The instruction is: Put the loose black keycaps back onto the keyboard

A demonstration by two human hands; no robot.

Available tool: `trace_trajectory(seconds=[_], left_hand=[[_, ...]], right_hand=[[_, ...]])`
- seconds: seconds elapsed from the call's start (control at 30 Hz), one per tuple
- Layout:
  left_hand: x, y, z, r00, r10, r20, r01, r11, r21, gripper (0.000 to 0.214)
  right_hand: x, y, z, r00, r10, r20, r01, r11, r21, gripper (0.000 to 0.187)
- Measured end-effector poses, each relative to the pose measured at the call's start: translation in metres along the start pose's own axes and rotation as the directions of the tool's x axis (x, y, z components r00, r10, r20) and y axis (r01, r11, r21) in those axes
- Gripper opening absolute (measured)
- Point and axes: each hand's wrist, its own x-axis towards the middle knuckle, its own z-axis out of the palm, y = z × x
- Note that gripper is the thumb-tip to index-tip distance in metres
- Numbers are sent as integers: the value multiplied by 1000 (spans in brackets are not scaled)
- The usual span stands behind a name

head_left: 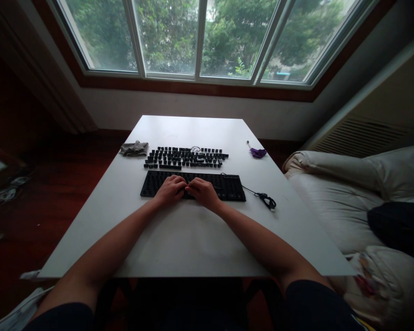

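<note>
A black keyboard [230,187] lies flat on the white table, its cable leading off to the right. Over its middle, my left hand [172,187] and my right hand [202,189] meet with fingers curled and tips close together. Both hands are closed at the keyboard's surface; whatever is between the fingertips is too small or hidden to make out. Just behind the keyboard, loose black keycaps [188,157] are laid out in rows, with a long bar-shaped keycap [170,167] in the nearest row.
A crumpled grey-green cloth [134,148] lies at the table's left edge. Toward the right edge are a purple cloth-like item [258,152] and a thin light stick beside it. The bundled cable [267,201] rests right of the keyboard. A pale sofa [331,211] flanks the white table [179,248].
</note>
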Motion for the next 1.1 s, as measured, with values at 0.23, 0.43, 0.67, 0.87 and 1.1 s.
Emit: trace_trajectory(seconds=[0.23, 0.43, 0.67, 0.87, 1.1], left_hand=[[0, -1, 2, 1000, 2, 3, -2, 1000, 2, 23], [0, -1, 2, 1000, 3, -6, -3, 1000, 2, 19], [0, -2, 1, 1000, 5, -1, -5, 1000, -11, 25], [0, -1, 1, 1000, 0, -8, 0, 1000, -17, 25], [0, 1, 0, 1000, 2, -9, -3, 1000, -16, 24]], right_hand=[[8, 7, -11, 994, -49, 93, 43, 997, 66, 36], [-1, 3, -1, 994, -78, 73, 78, 997, 1, 35], [8, 17, -12, 959, 190, 209, -261, 879, 400, 35], [6, 11, -12, 969, 177, 173, -232, 894, 384, 21], [5, 10, -7, 968, 243, 66, -251, 918, 306, 18]])
